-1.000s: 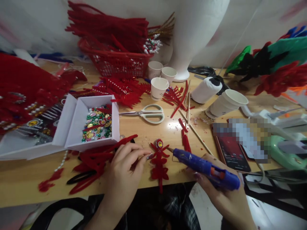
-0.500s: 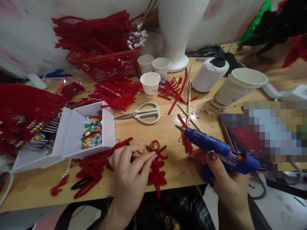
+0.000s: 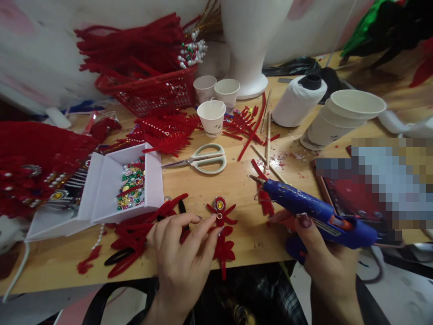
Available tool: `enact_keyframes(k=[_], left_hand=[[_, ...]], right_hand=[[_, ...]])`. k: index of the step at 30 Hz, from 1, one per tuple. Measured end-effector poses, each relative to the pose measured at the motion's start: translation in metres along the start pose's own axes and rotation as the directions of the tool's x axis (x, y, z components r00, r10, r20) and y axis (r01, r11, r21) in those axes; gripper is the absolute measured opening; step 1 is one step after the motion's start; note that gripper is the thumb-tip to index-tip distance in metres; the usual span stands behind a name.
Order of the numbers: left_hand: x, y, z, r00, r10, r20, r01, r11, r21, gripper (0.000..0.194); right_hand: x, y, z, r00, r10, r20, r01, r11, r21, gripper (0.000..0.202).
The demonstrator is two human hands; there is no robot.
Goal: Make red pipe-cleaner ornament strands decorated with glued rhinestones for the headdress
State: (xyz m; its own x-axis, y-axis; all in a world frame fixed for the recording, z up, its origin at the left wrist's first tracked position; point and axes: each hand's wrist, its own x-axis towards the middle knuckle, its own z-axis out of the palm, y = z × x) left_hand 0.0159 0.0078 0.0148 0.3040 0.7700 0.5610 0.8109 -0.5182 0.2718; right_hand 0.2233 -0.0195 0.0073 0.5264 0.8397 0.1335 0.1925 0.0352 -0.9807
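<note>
A red fuzzy flower ornament point(image 3: 224, 248) lies near the table's front edge. At its upper end sits a round gem point(image 3: 220, 205) with a yellow centre, and just below that a small ring-shaped bead point(image 3: 219, 216). My left hand point(image 3: 184, 246) is over the ornament's left side, its fingers apart and holding nothing, the index fingertip close to the bead. In my right hand point(image 3: 320, 243) is a blue glue gun point(image 3: 304, 201), gripped round its handle, its nozzle pointing left above the table. Red fuzzy strips point(image 3: 265, 196) lie under the nozzle.
Scissors point(image 3: 209, 159) lie beyond the ornament. A white box point(image 3: 154, 185) of coloured beads stands left, with red strips point(image 3: 135, 239) in front. Behind are a red basket point(image 3: 158, 92), paper cups point(image 3: 211, 118), a thread cone point(image 3: 297, 104) and stacked cups point(image 3: 324, 128). A tablet-like device point(image 3: 352, 194) lies right.
My left fingers have spread and drawn back slightly from the ornament, and the small ring-shaped bead now shows below the gem. My right hand, still on the glue gun, has shifted slightly right.
</note>
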Motion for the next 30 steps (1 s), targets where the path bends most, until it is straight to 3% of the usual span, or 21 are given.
enact_keyframes(k=[3,7,12,18,25,30], left_hand=[[-0.01,0.005,-0.003,0.996,0.057,0.07,-0.061,0.997,0.047,0.033],[-0.019,0.013,0.003,0.986,-0.049,0.162,0.042,0.998,0.043,0.043],[-0.022,0.016,0.007,0.978,-0.102,0.179,0.097,0.995,0.035,0.04],[-0.022,0.009,0.007,0.984,0.013,0.177,-0.03,0.995,0.092,0.044],[-0.023,0.011,0.004,0.979,0.0,0.204,-0.013,0.998,0.06,0.044],[-0.024,0.007,0.005,0.973,0.029,0.229,-0.055,0.993,0.109,0.05]], right_hand=[[-0.001,-0.001,0.002,0.998,0.046,-0.049,-0.043,0.997,0.057,0.019],[-0.001,-0.002,0.005,0.993,0.066,-0.1,-0.054,0.991,0.12,0.016],[-0.002,-0.01,0.01,0.982,0.148,-0.114,-0.129,0.979,0.159,0.025],[-0.001,-0.012,0.011,0.987,0.113,-0.112,-0.097,0.985,0.142,0.027],[-0.001,0.001,0.007,0.986,0.12,-0.112,-0.1,0.981,0.167,0.026],[-0.003,0.001,0.002,0.967,0.023,-0.255,-0.019,1.0,0.02,0.024]])
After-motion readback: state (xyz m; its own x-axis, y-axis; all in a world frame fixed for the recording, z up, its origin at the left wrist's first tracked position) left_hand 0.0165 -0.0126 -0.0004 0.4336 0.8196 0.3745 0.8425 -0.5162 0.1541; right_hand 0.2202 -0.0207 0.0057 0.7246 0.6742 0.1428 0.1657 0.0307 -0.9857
